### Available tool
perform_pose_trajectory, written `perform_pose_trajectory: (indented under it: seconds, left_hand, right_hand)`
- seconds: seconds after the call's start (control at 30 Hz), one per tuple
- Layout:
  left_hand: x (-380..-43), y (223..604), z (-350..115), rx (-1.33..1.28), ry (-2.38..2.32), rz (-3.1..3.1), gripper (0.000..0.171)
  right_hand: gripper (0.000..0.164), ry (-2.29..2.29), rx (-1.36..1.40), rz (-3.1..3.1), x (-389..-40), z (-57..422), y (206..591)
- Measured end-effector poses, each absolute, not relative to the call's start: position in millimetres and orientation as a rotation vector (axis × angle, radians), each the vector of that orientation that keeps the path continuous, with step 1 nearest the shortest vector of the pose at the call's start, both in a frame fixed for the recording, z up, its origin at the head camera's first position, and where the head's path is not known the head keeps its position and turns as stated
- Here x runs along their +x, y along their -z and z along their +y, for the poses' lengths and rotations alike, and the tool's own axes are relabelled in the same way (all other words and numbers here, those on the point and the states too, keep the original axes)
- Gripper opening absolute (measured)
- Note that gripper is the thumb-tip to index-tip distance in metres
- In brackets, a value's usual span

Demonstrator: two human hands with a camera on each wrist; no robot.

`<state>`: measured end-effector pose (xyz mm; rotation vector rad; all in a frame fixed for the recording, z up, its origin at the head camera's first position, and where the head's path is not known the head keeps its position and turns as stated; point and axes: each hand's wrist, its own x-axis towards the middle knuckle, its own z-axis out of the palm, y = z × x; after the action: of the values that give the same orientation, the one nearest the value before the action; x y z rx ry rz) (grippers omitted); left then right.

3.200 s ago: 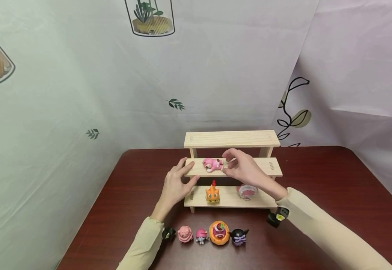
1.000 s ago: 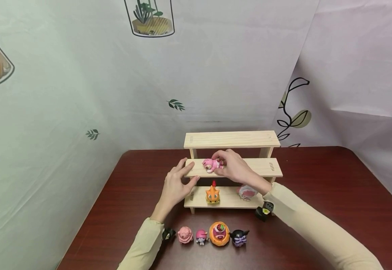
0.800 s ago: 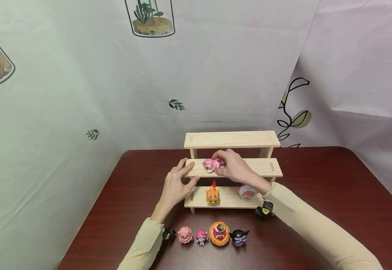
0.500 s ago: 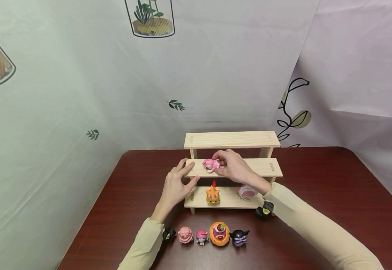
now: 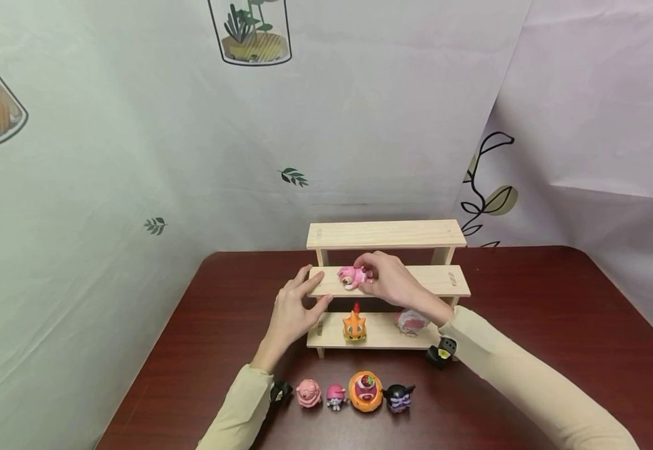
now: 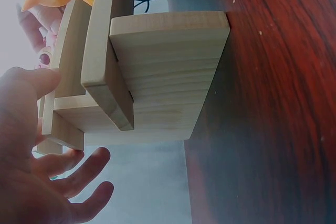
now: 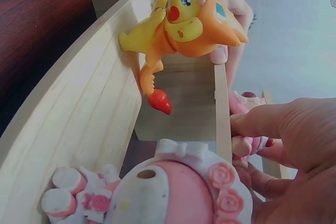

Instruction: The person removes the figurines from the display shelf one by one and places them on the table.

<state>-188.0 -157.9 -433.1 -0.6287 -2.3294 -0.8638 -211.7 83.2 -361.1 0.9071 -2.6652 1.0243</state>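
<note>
On the middle tier of a pale wooden stepped display shelf (image 5: pixel 387 234) lies a pink bear figurine (image 5: pixel 350 277), its head toward the left. My right hand (image 5: pixel 391 278) pinches its lower body between thumb and fingers; the right wrist view shows the thumb (image 7: pixel 257 121) against the pink figurine (image 7: pixel 244 103). At the left end of that same tier, my left hand (image 5: pixel 293 309) steadies the board, thumb (image 6: pixel 44 81) on the front edge and a finger behind it. Its other fingers hang loose. Below, an orange dragon figurine (image 5: pixel 354 326) and a white-hooded pink figurine (image 5: pixel 412 322) stand on the bottom tier.
In front of the shelf, a row of small toys stands on the dark red table (image 5: pixel 191 387): a pink round figure (image 5: pixel 308 394), a pink-capped figure (image 5: pixel 335 397), an orange cake-like toy (image 5: pixel 365 392) and a black-and-purple figure (image 5: pixel 398 398). A printed cloth (image 5: pixel 360 125) hangs behind.
Since the earliest frame my right hand has moved left, from beside the bear figurine's feet onto its body, and pinched it. Over the last second both hands and the figurine stay put.
</note>
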Motion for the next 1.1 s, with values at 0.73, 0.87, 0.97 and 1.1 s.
perform_pose_trajectory:
  seconds: [0.73,0.87,0.97,1.1]
  left_hand:
    - [-187,433,-157,-0.601,0.856,-2.358,0.049]
    - [-186,432,-157,-0.604,0.845,-2.349,0.049]
    - [-187,432,-157,-0.612,0.848,-2.339,0.049]
    - [-187,433,-157,-0.621,0.853,-2.33,0.049]
  right_hand:
    - [0.032,-1.084,0.902,-2.65,-207,90,360]
    - [0.032,-1.102,0.912,-2.64,-206,93,360]
    - [0.032,-1.121,0.917,-2.637,-205,97,360]
    - [0.033,-1.125,0.923,-2.635,-202,100,359]
